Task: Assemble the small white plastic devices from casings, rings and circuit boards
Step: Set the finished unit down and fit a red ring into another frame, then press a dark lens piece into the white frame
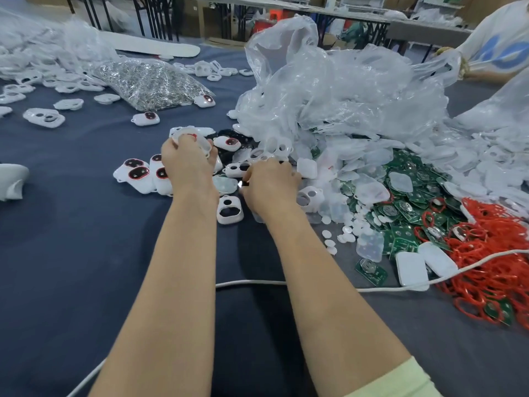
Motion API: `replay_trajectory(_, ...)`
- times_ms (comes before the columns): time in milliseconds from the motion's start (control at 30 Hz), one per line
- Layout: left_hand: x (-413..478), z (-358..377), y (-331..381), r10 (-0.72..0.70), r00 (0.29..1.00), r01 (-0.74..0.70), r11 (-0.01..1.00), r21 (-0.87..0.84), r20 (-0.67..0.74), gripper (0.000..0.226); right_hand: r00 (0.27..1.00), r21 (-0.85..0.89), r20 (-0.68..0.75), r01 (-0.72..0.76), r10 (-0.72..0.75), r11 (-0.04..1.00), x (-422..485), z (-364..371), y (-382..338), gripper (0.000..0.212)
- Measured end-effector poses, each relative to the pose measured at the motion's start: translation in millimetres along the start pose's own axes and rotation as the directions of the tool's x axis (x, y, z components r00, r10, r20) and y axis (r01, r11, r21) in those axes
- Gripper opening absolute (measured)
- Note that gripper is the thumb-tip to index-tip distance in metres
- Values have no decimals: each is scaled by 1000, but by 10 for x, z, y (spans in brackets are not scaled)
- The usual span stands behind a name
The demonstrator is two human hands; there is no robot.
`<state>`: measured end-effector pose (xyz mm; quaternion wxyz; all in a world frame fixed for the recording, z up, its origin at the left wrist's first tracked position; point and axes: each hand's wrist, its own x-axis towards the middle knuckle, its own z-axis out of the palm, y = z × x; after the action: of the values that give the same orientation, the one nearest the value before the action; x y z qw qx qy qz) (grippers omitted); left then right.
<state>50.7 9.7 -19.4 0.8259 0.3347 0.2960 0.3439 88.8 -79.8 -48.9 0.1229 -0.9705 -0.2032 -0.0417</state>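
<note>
My left hand (pixel 186 161) grips a white casing (pixel 197 138) with a red ring inside, held above a cluster of assembled white devices (pixel 137 173) with dark red-rimmed windows. My right hand (pixel 272 181) is curled over small parts on the table, pinching something small and dark at its thumb side; what it is cannot be told. An empty white casing (pixel 230 209) with two holes lies between my wrists. Green circuit boards (pixel 406 213) are heaped to the right, with red rings (pixel 492 270) in a pile beyond them.
A crumpled clear plastic bag (pixel 343 90) covers translucent covers at the back right. A bag of metal parts (pixel 148 81) lies at the back left among loose white casings (pixel 44 117). A white cable (pixel 315 283) crosses the dark blue cloth. Another person's arm (pixel 492 53) is at top right.
</note>
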Motion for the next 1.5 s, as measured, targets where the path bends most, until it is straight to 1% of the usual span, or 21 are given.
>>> replay_trajectory(100,-76,67,-52,-8,999,7,1000,10,46,17,996,103,-87,-25,34,994,15,-29,64,30)
replay_trajectory(167,-135,118,-109,0,995,-2,1000,21,95,24,981,213,-184,-14,55,977,18,-103,159,21)
replay_trajectory(200,-167,153,-150,6,993,-10,1000,27,121,26,977,284,-198,-14,73,959,15,-148,223,17)
replay_trajectory(233,-204,197,-203,10,989,-15,999,31,148,26,977,377,-186,-24,101,926,7,-198,301,15)
replay_trajectory(300,-291,314,-321,1,978,-9,999,38,206,20,977,577,-131,-65,170,814,-32,-299,475,16)
replay_trajectory(367,-397,447,-447,-20,965,2,998,69,262,13,964,677,-127,-89,235,730,-82,-393,675,14)
replay_trajectory(467,-551,595,-630,-66,942,20,990,140,328,26,935,749,-190,-59,299,660,-155,-504,963,7)
replay_trajectory(567,-665,627,-785,-127,907,29,970,243,400,28,916,818,-231,1,328,575,-209,-573,1177,11)
replay_trajectory(633,-683,614,-853,-153,896,31,958,285,417,27,915,856,-214,7,341,517,-243,-571,1281,7)
replay_trajectory(700,-675,606,-889,-143,896,9,953,304,421,26,906,891,-209,21,369,454,-270,-544,1359,3)
replay_trajectory(800,-678,591,-919,-140,897,2,950,313,419,24,892,928,-196,34,407,372,-291,-505,1413,6)
replay_trajectory(867,-684,584,-933,-141,897,-4,945,328,419,22,904,943,-146,4,403,334,-291,-488,1423,7)
replay_trajectory(1000,-676,577,-940,-92,904,-68,933,353,417,22,907,973,-47,-54,418,226,-279,-455,1411,6)
replay_trajectory(1067,-682,576,-928,-7,906,-146,933,330,423,18,906,987,-49,-22,420,162,-277,-459,1404,6)
replay_trajectory(1133,-687,582,-903,105,897,-246,925,289,430,18,921,992,-67,20,384,123,-273,-468,1396,12)
replay_trajectory(1200,-687,596,-873,159,878,-280,936,215,451,19,940,987,-95,47,328,151,-270,-477,1386,19)
replay_trajectory(1267,-700,603,-871,144,860,-260,949,178,490,18,943,963,-164,89,290,256,-270,-484,1368,20)
replay_trajectory(1333,-711,601,-903,90,856,-231,948,220,508,18,923,918,-254,136,288,373,-284,-492,1339,23)
replay_trajectory(1367,-711,597,-927,65,861,-220,942,253,505,18,911,898,-291,155,291,411,-293,-492,1322,26)
replay_trajectory(1433,-712,583,-966,29,866,-201,934,294,500,18,894,876,-335,180,298,447,-307,-480,1310,33)
replay_trajectory(1500,-712,575,-979,2,860,-184,934,307,510,18,886,868,-351,186,304,460,-316,-475,1310,34)
